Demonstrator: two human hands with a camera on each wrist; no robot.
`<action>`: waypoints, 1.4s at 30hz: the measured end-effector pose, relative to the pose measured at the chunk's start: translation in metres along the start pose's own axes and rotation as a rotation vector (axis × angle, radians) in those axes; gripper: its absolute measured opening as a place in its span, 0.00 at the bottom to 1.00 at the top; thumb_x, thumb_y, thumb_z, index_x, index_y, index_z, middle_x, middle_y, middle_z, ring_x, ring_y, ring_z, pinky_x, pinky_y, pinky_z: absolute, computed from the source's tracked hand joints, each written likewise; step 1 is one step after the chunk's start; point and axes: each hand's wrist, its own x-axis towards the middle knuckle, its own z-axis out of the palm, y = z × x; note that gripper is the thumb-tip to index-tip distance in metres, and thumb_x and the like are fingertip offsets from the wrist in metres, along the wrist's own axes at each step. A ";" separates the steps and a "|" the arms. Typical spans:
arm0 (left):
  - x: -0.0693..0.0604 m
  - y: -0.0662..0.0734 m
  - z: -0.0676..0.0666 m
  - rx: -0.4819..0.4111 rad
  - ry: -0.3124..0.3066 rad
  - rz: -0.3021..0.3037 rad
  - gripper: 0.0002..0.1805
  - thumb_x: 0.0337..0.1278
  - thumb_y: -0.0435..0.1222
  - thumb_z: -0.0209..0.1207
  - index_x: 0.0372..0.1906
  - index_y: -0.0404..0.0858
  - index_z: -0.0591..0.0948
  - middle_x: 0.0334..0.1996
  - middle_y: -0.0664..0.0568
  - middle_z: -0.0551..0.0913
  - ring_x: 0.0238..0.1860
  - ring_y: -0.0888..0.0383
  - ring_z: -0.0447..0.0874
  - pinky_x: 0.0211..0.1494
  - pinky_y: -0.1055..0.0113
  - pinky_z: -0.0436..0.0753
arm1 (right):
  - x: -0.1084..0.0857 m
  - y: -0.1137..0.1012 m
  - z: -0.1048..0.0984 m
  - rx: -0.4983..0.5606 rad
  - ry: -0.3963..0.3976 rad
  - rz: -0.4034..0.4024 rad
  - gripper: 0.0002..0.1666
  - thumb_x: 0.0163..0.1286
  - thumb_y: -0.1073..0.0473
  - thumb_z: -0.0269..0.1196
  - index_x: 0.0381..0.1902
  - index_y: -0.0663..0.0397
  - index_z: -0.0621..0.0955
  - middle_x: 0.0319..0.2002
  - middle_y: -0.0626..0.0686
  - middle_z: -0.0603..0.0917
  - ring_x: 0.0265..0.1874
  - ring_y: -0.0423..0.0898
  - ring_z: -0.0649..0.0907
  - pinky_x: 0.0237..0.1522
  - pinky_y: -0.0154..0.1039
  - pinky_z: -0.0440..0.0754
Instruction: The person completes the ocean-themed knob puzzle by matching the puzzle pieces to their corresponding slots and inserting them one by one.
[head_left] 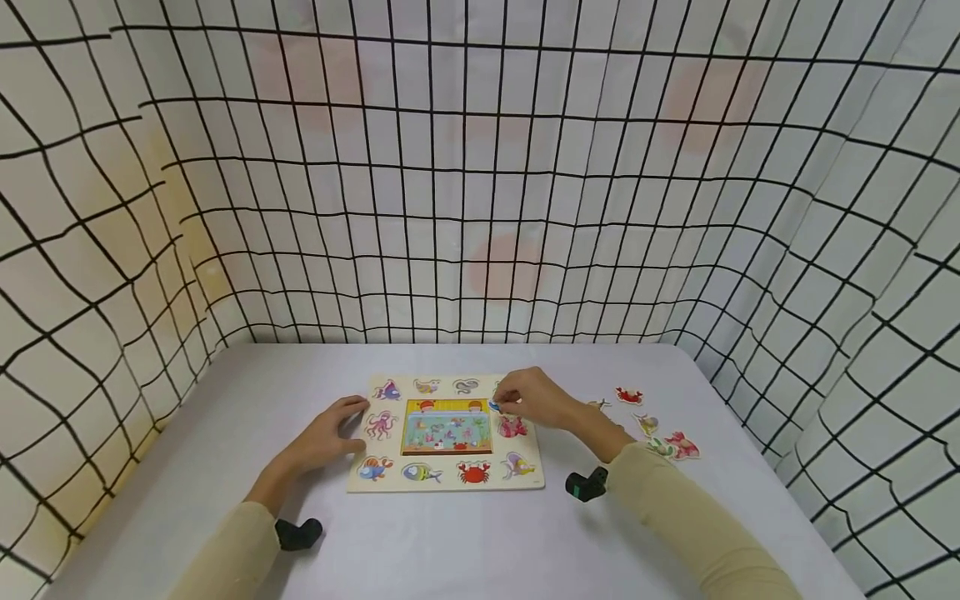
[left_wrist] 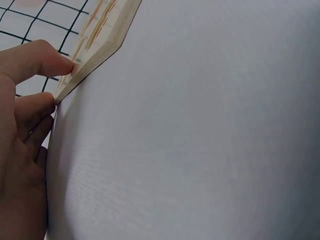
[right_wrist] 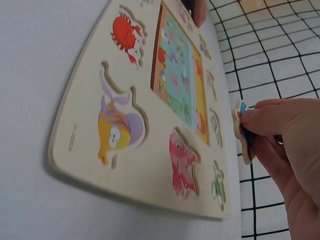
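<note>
A wooden puzzle board [head_left: 446, 485] with sea-animal recesses and a picture in its middle lies flat on the table. At its left edge my left hand [head_left: 322, 435] rests with thumb and fingers spread apart, their tips touching the wood. In the left wrist view, the left hand [left_wrist: 25, 135] meets the board's edge [left_wrist: 95, 62]. My right hand [head_left: 536, 398] is over the board's upper right part and pinches a small puzzle piece [right_wrist: 241, 131] with blue on it between thumb and fingers. The piece is held above the board, and its shape is mostly hidden by the fingers.
Several loose puzzle pieces lie right of the board, among them a red crab piece [head_left: 629, 396] and a pinkish-red piece [head_left: 682, 446]. A white cloth covers the table [head_left: 450, 542]. Black grid netting [head_left: 480, 192] over white sheeting surrounds the back and sides.
</note>
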 end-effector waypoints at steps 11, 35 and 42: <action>0.001 0.000 0.000 0.000 -0.011 -0.016 0.44 0.54 0.38 0.69 0.75 0.29 0.67 0.77 0.35 0.61 0.78 0.32 0.50 0.75 0.32 0.52 | 0.021 -0.018 0.022 0.116 0.007 0.009 0.04 0.67 0.66 0.71 0.40 0.58 0.89 0.38 0.47 0.89 0.35 0.36 0.86 0.41 0.30 0.85; 0.002 -0.002 0.001 0.012 -0.011 0.020 0.43 0.53 0.38 0.68 0.74 0.27 0.68 0.75 0.33 0.62 0.77 0.30 0.53 0.75 0.32 0.53 | 0.069 -0.089 0.075 0.221 -0.144 -0.125 0.03 0.69 0.66 0.70 0.39 0.55 0.90 0.36 0.43 0.88 0.33 0.30 0.83 0.39 0.25 0.83; 0.002 -0.001 -0.003 0.002 -0.027 0.006 0.44 0.54 0.39 0.69 0.74 0.27 0.68 0.76 0.34 0.62 0.77 0.31 0.52 0.75 0.31 0.52 | 0.081 -0.099 0.098 0.183 -0.177 -0.213 0.04 0.68 0.67 0.71 0.38 0.55 0.91 0.35 0.41 0.88 0.33 0.27 0.81 0.40 0.21 0.81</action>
